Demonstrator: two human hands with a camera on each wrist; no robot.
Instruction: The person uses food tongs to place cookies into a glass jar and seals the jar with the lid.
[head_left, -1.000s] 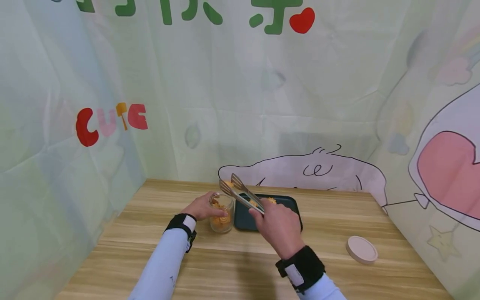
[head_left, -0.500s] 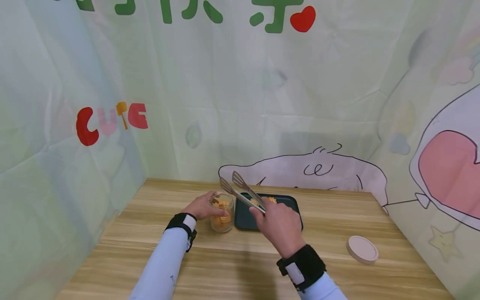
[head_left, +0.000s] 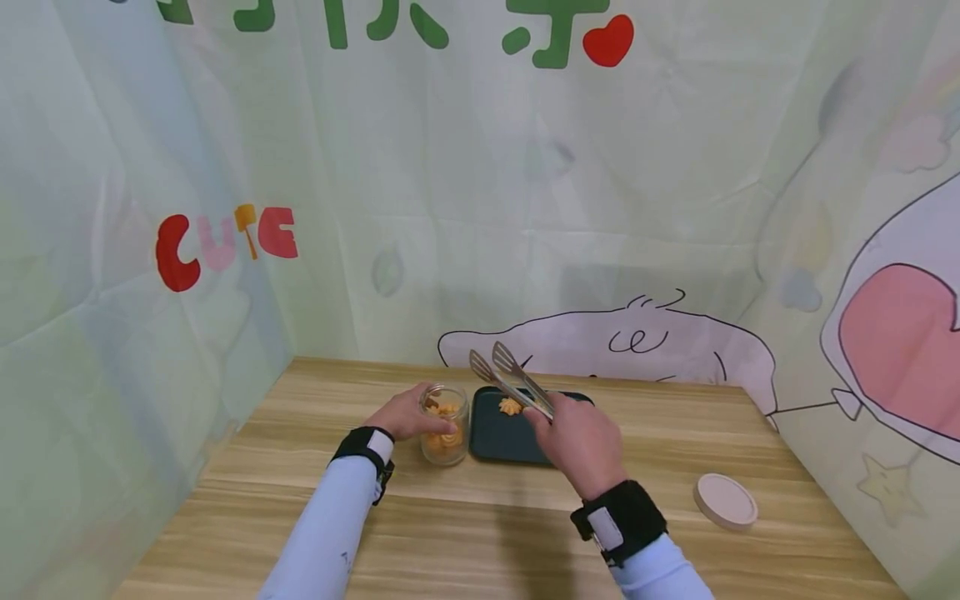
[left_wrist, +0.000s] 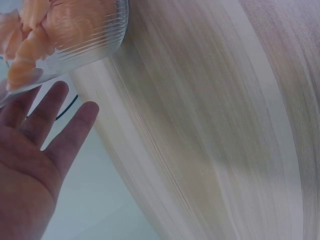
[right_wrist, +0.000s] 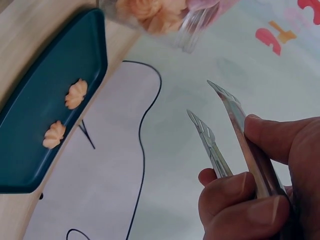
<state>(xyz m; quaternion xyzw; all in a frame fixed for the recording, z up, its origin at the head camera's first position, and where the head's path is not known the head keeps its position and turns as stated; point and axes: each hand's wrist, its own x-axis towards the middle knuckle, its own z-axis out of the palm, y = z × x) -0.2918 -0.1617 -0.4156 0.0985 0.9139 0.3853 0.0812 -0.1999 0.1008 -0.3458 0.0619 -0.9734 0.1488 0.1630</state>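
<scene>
My left hand [head_left: 412,417] holds a clear glass jar [head_left: 446,457] upright on the table, thumb in front. Several orange, ridged cookies [left_wrist: 75,22] fill part of it; some of the left fingers stick out beside the glass in the left wrist view. My right hand [head_left: 581,442] grips metal tongs [right_wrist: 245,142] with slotted tips. The tips stand apart with nothing between them, above the far left of a dark teal tray [head_left: 498,446]. Two piped cookies lie on the tray, one cookie [right_wrist: 76,94] nearer the jar and another cookie [right_wrist: 54,135] farther along.
A round pale pink lid [head_left: 725,500] lies on the wooden table [head_left: 450,533] at the right. Printed cloth [head_left: 525,250] hangs behind the table and along both sides.
A cookie between the tong tips a second ago is gone from them, and one more shows near the jar's mouth. My right hand has moved right with the tongs, over the tray.
</scene>
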